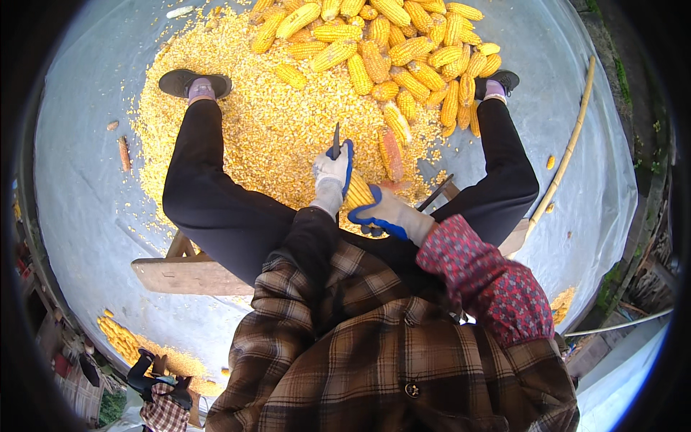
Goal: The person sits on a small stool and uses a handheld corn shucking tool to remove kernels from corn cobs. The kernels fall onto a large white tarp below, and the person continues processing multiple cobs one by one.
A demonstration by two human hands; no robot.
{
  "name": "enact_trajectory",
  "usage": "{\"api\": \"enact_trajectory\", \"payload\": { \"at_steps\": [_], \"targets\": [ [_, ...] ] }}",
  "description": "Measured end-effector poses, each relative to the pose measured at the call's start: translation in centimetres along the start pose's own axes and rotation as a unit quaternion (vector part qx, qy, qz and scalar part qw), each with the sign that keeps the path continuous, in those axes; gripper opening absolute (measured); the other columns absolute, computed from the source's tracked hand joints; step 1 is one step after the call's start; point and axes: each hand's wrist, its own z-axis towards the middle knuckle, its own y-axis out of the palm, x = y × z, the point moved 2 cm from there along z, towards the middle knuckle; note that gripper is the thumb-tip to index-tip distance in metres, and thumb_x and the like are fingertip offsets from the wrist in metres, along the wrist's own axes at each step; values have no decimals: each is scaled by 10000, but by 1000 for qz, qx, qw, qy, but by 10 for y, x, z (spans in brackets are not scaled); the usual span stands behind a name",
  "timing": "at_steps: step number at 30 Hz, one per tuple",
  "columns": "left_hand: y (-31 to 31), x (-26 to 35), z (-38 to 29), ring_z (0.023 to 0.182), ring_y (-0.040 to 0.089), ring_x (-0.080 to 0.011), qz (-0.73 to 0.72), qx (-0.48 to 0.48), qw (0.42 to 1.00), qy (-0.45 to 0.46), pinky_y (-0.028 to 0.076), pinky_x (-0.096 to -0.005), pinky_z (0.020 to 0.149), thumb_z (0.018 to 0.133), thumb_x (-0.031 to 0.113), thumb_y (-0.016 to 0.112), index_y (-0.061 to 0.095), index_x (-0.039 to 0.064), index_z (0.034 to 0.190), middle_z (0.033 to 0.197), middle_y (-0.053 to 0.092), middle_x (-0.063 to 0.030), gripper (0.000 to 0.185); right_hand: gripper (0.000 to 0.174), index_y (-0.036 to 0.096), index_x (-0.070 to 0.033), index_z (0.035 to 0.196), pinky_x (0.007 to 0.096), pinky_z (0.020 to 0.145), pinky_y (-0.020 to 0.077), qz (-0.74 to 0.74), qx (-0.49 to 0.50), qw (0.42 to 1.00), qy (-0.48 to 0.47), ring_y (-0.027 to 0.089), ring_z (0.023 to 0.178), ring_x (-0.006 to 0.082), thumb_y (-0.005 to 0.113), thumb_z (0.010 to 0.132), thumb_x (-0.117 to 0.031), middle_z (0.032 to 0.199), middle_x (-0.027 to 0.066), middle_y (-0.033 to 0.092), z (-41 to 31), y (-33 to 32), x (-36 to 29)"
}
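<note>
My left hand (331,174), in a white glove with a blue coated palm, is closed around a dark, narrow metal tool (336,137). Its pointed end sticks up past my fingers; the lower part is mostly hidden. Gripped in my right hand (393,211), gloved the same way, is a yellow corn cob (358,191) with kernels on it. The cob's upper end meets the blue edge of my left glove. Beneath both hands spreads a heap of loose corn kernels (259,129). A partly stripped reddish cob (391,155) lies just beyond them.
Unshelled corn cobs (410,51) are piled at the far side, between my shoes. I straddle a wooden bench (191,276); a dark rod (435,193) juts out near my right thigh. A bamboo pole (564,148) lies at right on the plastic sheet (86,178). Another person (164,399) sits behind, lower left.
</note>
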Motion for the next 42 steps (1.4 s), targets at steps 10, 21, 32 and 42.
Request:
{"api": "enact_trajectory", "payload": {
  "at_steps": [10, 21, 32, 42],
  "targets": [
    [-3, 1, 2, 789, 633, -195, -122, -205, 971, 4, 527, -309, 675, 852, 299, 599, 607, -17, 1006, 894, 641, -96, 351, 280, 549, -22, 1116, 260, 616, 544, 81, 89, 993, -7, 643, 716, 176, 579, 840, -57, 1066, 86, 565, -24, -60, -23],
    [-9, 4, -12, 863, 616, -225, -263, -294, 916, -74, 527, -428, 722, 873, 334, 556, 526, 101, 1157, 1012, 612, -69, 368, 266, 619, -18, 999, 252, 714, 485, 181, 150, 934, -270, 613, 839, 125, 699, 758, -100, 946, 47, 650, 48, -42, -17],
    [-2, 13, -5, 790, 614, -233, -281, -245, 926, -60, 513, -355, 714, 841, 493, 528, 568, 0, 1073, 928, 632, -130, 546, 383, 595, -27, 1009, 256, 748, 461, -243, 119, 957, -103, 576, 819, 116, 737, 721, -237, 900, 41, 633, 17, -44, -10],
    [1, 11, 0, 737, 621, -282, -257, -286, 916, -113, 525, -374, 683, 850, 489, 510, 586, -52, 986, 850, 628, -201, 563, 679, 464, -13, 1145, 357, 843, 445, -401, 178, 894, -87, 568, 967, 325, 731, 621, -353, 1016, 211, 582, 22, -21, 17]
  ]
}}
